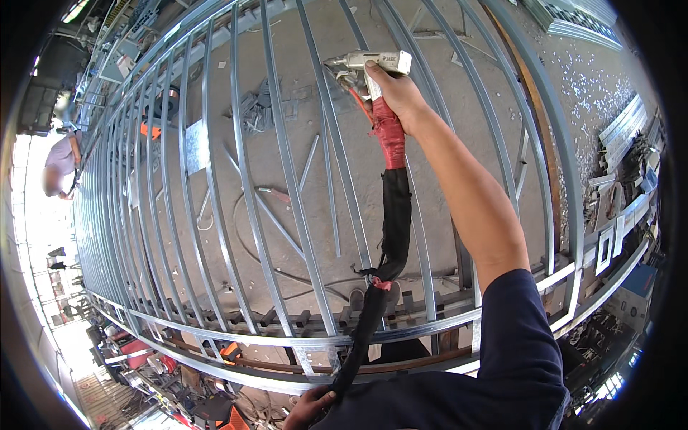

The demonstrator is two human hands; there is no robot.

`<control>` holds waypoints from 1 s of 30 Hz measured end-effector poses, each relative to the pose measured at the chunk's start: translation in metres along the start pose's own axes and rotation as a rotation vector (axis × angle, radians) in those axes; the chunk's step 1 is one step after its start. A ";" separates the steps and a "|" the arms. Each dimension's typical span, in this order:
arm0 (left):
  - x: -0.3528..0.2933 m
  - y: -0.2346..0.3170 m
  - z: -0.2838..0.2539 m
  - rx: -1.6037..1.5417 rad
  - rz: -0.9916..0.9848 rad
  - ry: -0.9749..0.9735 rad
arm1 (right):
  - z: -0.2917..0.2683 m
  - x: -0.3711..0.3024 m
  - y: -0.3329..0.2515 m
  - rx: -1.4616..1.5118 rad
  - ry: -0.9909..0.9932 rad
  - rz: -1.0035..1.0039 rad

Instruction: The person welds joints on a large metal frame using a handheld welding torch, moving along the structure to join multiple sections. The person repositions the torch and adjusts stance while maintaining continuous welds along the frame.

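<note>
Two bare hands are at work with one handheld welding gun (pixel 387 63), which is above the barred steel frame (pixel 251 337). The right hand (pixel 398 94) is wrapped around the gun's handle, thumb along the top; the gun's single nozzle points at one of the frame's bars, though whether it touches cannot be told. One thin orange-red hose (pixel 357 101) runs beside the handle. Two red tape wraps show: a long one (pixel 389 136) below the grip and a short one (pixel 381 284) farther down the one black cable sleeve (pixel 396 215). That sleeve crosses the frame's near rail to the left hand (pixel 308 408), whose fingers curl around it on the near side of the frame. The frame's upright bars crowd together toward its left end, too many there to count. Beneath the frame lies one bright sheet-metal plate (pixel 196 147) and at least two loose steel bars (pixel 309 161). One co-worker (pixel 64 149) is beyond the frame's left end.
</note>
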State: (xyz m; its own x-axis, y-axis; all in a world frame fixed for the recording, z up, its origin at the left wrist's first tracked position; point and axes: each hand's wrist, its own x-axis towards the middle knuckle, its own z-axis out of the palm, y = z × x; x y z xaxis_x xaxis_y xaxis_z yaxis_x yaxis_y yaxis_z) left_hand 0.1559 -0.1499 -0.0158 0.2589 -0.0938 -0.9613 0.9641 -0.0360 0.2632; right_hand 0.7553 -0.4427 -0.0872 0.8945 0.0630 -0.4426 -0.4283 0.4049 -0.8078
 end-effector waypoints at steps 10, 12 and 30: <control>0.000 0.014 0.011 -0.061 0.082 -0.041 | 0.001 0.003 -0.003 -0.083 -0.059 0.001; -0.006 0.031 0.018 -0.059 0.105 -0.035 | 0.001 0.003 -0.004 -0.084 -0.054 -0.006; -0.002 0.029 0.010 -0.069 -0.150 -0.082 | -0.001 0.001 -0.007 -0.148 -0.088 0.077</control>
State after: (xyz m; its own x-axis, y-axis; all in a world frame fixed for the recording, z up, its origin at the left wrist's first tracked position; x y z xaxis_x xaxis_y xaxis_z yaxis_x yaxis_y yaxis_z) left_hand 0.1827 -0.1604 -0.0058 0.1090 -0.1737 -0.9787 0.9940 0.0123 0.1085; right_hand 0.7590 -0.4459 -0.0822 0.8632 0.1709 -0.4751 -0.5045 0.2577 -0.8240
